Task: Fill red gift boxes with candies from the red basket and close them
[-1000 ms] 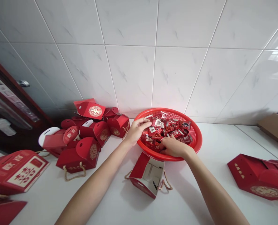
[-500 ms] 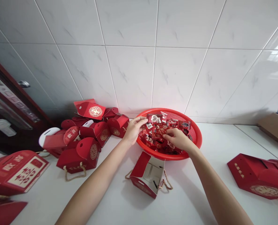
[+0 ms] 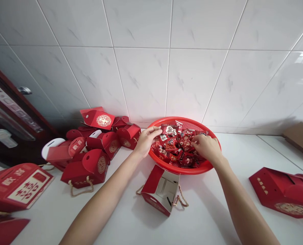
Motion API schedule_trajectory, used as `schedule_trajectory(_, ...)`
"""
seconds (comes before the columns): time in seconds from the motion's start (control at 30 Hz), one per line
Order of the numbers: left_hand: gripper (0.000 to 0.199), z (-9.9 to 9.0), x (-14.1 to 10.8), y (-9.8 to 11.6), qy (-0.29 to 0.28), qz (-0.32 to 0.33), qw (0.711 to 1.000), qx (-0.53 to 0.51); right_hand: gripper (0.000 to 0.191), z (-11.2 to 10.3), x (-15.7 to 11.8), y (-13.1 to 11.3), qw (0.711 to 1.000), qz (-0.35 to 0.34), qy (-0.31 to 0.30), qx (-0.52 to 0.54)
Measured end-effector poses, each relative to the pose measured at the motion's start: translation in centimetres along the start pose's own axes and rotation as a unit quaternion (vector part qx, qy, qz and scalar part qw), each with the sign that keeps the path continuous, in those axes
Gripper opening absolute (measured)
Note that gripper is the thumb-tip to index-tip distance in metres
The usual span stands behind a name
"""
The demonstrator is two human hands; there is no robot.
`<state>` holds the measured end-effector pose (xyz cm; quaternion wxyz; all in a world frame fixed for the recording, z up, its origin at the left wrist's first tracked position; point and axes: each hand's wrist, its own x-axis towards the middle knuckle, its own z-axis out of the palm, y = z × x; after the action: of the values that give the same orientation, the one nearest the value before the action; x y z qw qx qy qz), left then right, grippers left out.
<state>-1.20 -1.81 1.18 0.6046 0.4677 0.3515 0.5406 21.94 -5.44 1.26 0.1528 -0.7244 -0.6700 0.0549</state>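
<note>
A red plastic basket [image 3: 216, 160] stands near the tiled wall, filled with red wrapped candies [image 3: 178, 149]. At its left edge my left hand [image 3: 148, 140] pinches a candy packet [image 3: 170, 130] with white lettering marks, held up over the pile. My right hand [image 3: 206, 146] reaches into the right side of the basket, its curled fingers among the candies; what they hold, if anything, is hidden. Just in front of the basket an open red gift box [image 3: 158, 192] with rope handles lies between my forearms, its pale inside showing.
Several closed red gift boxes [image 3: 85, 168] crowd the left side of the white counter [image 3: 125, 228]. More red boxes [image 3: 281, 192] lie at the right. A brown cardboard box [image 3: 301, 137] sits at the far right, and a dark door frame [image 3: 16, 98] stands at the left.
My right hand has moved to the right across the candies, from the middle of the basket to its right side. My left hand still holds its packet in nearly the same place.
</note>
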Motion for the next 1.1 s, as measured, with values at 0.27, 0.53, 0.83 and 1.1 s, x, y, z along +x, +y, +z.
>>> schedule_trajectory(0.27, 0.039, 0.0, 0.0, -0.1, -0.001, 0.007, 1.0, 0.005, 0.026, 1.4, -1.3, -3.2, 0.955, -0.213, -0.191, 0.078)
schedule_trajectory(0.53, 0.035, -0.1, 0.0, -0.3, -0.013, 0.014, 1.0, 0.01, 0.058, 1.2, -1.4, -3.2, 0.926, -0.188, -0.32, 0.068)
schedule_trajectory(0.83, 0.036, -0.2, -0.1, -0.4, -0.025, 0.017, 0.999, 0.018, 0.033, 1.7, -1.2, -3.4, 0.926, -0.195, -0.312, 0.084)
schedule_trajectory(1.1, 0.037, 0.0, -0.1, -0.2, -0.012, 0.016, 1.0, 0.016, 0.017, 1.6, -1.2, -3.0, 0.952, -0.177, -0.19, 0.163)
